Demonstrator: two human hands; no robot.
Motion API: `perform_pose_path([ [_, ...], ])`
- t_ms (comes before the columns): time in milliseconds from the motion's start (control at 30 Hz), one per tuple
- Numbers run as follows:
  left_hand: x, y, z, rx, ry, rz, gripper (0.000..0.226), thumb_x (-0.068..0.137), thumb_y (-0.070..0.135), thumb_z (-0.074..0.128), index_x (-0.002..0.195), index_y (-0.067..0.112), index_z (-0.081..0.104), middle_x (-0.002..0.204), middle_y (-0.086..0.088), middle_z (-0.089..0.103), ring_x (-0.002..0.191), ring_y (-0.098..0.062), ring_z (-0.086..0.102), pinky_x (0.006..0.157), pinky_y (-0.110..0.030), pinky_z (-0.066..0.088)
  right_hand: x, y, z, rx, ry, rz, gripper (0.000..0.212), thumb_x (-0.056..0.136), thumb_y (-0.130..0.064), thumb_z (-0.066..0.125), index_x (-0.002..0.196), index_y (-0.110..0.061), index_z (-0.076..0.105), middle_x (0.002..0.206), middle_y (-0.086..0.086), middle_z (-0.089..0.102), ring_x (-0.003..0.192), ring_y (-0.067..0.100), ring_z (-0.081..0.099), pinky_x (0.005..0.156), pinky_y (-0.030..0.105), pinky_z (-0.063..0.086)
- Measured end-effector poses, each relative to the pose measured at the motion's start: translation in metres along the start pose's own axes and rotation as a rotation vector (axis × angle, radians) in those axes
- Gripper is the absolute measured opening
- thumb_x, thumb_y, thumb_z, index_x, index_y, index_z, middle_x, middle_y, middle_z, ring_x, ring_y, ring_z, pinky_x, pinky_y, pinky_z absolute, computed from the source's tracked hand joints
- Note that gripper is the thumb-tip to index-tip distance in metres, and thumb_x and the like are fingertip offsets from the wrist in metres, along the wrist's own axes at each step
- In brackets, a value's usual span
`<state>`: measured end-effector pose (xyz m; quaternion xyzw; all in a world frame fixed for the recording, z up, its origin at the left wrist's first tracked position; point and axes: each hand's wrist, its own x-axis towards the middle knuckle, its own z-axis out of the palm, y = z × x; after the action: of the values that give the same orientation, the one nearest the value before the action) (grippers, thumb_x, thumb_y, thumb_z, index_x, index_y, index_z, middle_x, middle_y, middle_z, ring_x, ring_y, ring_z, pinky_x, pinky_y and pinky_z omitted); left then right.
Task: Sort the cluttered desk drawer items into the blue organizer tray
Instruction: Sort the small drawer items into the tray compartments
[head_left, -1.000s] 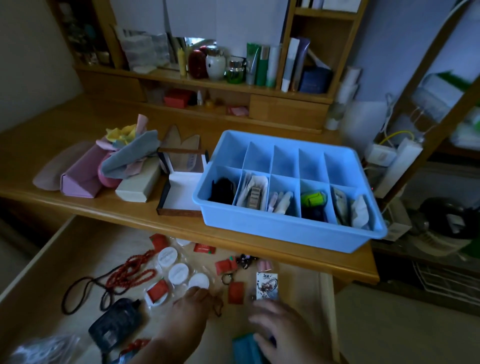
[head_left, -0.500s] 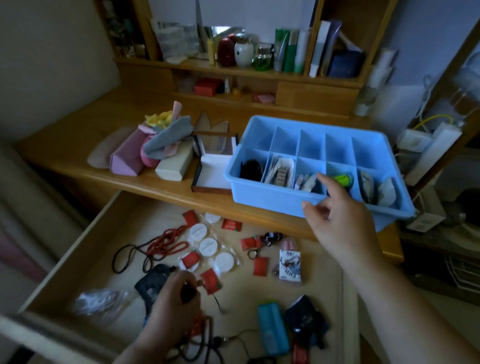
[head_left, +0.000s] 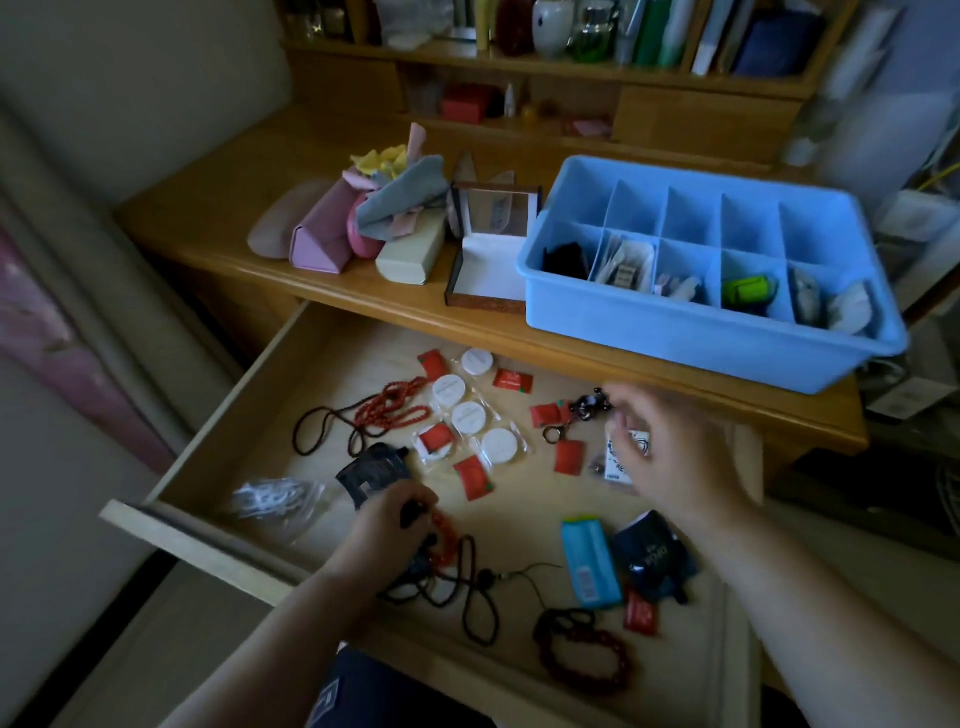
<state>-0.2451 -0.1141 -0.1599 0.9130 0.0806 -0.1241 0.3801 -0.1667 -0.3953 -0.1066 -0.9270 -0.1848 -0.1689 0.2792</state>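
- Pulled-out drawer (head_left: 249, 410) under the desk edge, clutter spread flat for picking.
- Blue organizer tray (head_left: 691, 332) on the desk just above, long axis left to right, front row partly filled, back row bare; near enough for short transfers.
- Right hand (head_left: 670, 447) over a small printed packet (head_left: 621, 470), fingers bent; grip blurred, cannot tell.
- Left hand (head_left: 392, 525) curled round red beads and black cord (head_left: 447, 540), probably untangling.
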Motion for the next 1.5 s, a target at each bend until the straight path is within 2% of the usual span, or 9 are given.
perform_pose_path([
  [300,0.003,0.006,0.009,0.081,-0.344,0.268,0.024,0.091,0.014,0.055,0.110,0.026,0.066,0.110,0.011,0.064,0.099,0.007,0.057,0.091,-0.016,0.048,-0.061,0.012,0.077,-0.243,-0.578,0.148,0.056,0.089,-0.044,0.053,0.142,-0.038,0.036,0.159,-0.003,0.008,0.145,0.018,0.005,0.117,0.038,0.002],
  [467,0.026,-0.005,0.000,0.163,-0.005,0.155,0.038,0.092,0.016,0.053,0.128,0.029,0.052,0.135,0.011,0.050,0.123,-0.005,0.047,0.104,-0.023,0.040,-0.081,0.012,0.083,-0.247,-0.677,0.023,0.059,0.088,-0.043,0.053,0.142,-0.046,0.030,0.159,-0.005,0.005,0.146,0.016,-0.001,0.117,0.036,0.003],
  [567,0.055,-0.002,0.001,0.362,-0.072,0.112,0.062,0.094,0.027,0.049,0.149,0.026,0.019,0.157,0.005,0.016,0.144,-0.015,0.011,0.117,-0.033,0.017,-0.092,0.004,0.076,-0.217,-0.699,-0.123,0.056,0.077,-0.038,0.061,0.131,-0.039,0.051,0.153,-0.003,0.030,0.140,0.019,0.029,0.113,0.036,0.016],
  [733,0.073,0.002,0.016,0.541,-0.179,0.125,0.074,0.093,0.037,0.046,0.151,0.026,0.001,0.159,0.004,-0.010,0.146,-0.019,-0.009,0.118,-0.039,0.001,-0.070,0.012,0.063,-0.077,-0.390,-0.053,0.023,0.072,-0.022,0.074,0.094,-0.018,0.072,0.115,0.002,0.065,0.104,0.028,0.061,0.094,0.034,0.044],
  [933,0.050,0.000,0.021,0.407,-0.281,0.436,0.053,0.090,0.024,0.053,0.140,0.037,0.037,0.156,0.014,0.015,0.145,-0.009,0.007,0.120,-0.034,0.008,-0.031,0.035,0.073,-0.168,-0.359,0.319,0.048,0.083,-0.028,0.067,0.129,-0.020,0.057,0.149,0.004,0.038,0.136,0.022,0.034,0.107,0.030,0.029],
  [1067,0.053,-0.004,0.000,0.292,-0.103,0.332,0.047,0.092,0.019,0.054,0.136,0.033,0.044,0.153,0.014,0.022,0.139,-0.004,0.025,0.115,-0.026,0.026,-0.045,0.030,0.073,-0.066,-0.522,0.194,0.043,0.085,-0.032,0.065,0.127,-0.027,0.060,0.148,-0.003,0.038,0.136,0.017,0.031,0.112,0.025,0.021],
  [1200,0.060,0.000,-0.019,0.259,0.035,0.215,0.044,0.092,0.015,0.054,0.134,0.024,0.049,0.149,0.003,0.034,0.135,-0.013,0.035,0.108,-0.030,0.036,-0.034,0.015,0.039,0.041,-0.201,0.181,0.020,0.082,-0.017,0.070,0.102,-0.015,0.072,0.114,-0.001,0.066,0.109,0.018,0.059,0.094,0.026,0.042],
  [1333,0.051,0.039,-0.030,0.186,0.226,0.407,0.024,0.090,0.010,0.057,0.111,0.018,0.066,0.114,0.006,0.064,0.099,-0.007,0.061,0.083,-0.019,0.048,0.000,-0.001,-0.022,0.157,0.136,0.095,0.018,0.086,-0.028,0.059,0.103,-0.031,0.065,0.080,-0.016,0.066,0.072,0.000,0.063,0.067,0.008,0.048],
  [1500,0.062,0.120,-0.048,0.054,0.433,0.709,0.025,0.090,0.014,0.057,0.114,0.013,0.060,0.105,0.004,0.057,0.080,-0.003,0.057,0.070,-0.014,0.048,0.047,-0.006,-0.051,0.561,0.130,0.473,0.029,0.090,-0.023,0.058,0.112,-0.042,0.052,0.086,-0.006,0.069,0.078,0.010,0.068,0.076,0.031,0.053],
])
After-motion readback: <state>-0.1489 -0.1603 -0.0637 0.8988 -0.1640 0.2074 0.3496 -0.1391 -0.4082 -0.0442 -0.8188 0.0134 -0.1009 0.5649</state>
